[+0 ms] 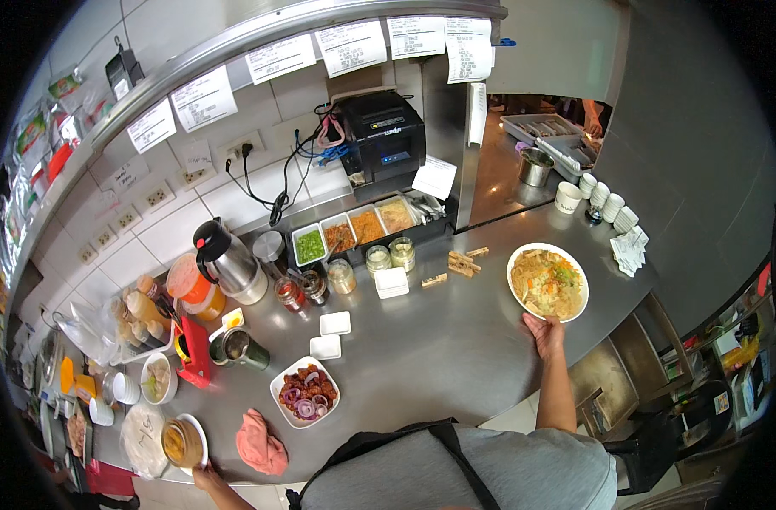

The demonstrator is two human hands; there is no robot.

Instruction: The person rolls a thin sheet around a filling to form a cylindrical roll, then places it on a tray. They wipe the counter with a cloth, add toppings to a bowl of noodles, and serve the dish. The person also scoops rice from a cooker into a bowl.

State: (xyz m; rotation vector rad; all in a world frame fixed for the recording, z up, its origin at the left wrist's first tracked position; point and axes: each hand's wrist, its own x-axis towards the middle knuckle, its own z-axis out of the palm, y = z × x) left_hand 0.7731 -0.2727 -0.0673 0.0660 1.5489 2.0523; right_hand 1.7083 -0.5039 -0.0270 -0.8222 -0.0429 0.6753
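Note:
My right hand (545, 331) is at the near rim of a white oval plate of noodles (547, 282) with chopped vegetables, at the counter's right end. At the lower left, my left hand (204, 477) touches the edge of a white plate (198, 440) on which a jar or cup with yellowish contents (175, 441) stands. Between the hands, nearer the left, sit a white square bowl of glazed meat with red onion rings (306, 391) and a crumpled pink cloth (260, 443). Two small white square dishes (335, 323) lie behind the bowl.
Along the wall stand a steel thermos jug (228, 261), sauce jars (290, 294), trays of toppings (366, 227) and a black receipt printer (381, 140). Wooden clothespins (461, 264) lie mid-counter. Stacked paper cups (611, 207) stand at the back right. Printed slips (351, 48) hang from the shelf above. Another person's hand (593, 118) shows through the opening.

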